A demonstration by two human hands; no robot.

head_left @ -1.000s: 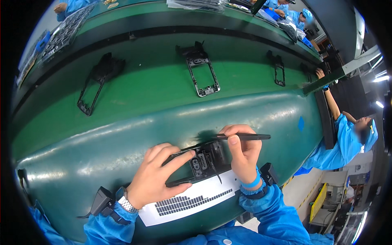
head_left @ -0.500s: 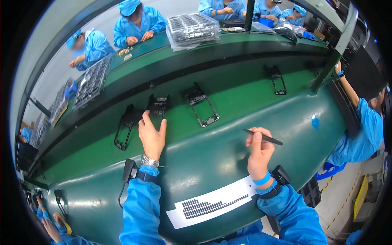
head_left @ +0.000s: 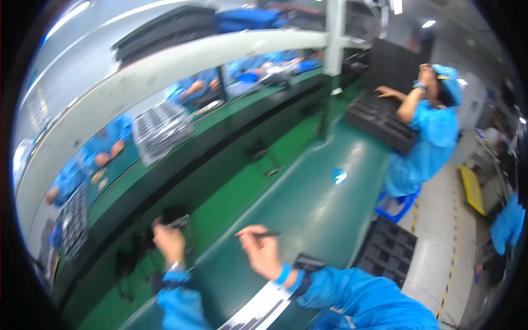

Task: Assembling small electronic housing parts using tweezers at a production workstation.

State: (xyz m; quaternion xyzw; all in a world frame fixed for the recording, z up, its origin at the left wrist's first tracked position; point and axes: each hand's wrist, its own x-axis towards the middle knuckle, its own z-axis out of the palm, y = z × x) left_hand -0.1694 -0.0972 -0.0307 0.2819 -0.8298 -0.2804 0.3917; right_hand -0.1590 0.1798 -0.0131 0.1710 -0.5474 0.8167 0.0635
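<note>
- Gripping a slim black tool point(head_left: 268, 234), the right hand point(head_left: 262, 254) hangs over the green table point(head_left: 313, 203); a careless turn could poke something with the tool's end.
- Over the green strip point(head_left: 215, 217), the left hand point(head_left: 169, 242) is at a black frame point(head_left: 178, 219); blur hides whether its fingers are clamped on it or apart, and a loose pinch could drop it.
- Another dark frame point(head_left: 125, 266) lies near it, so a sideways tug could snag the two together.
</note>
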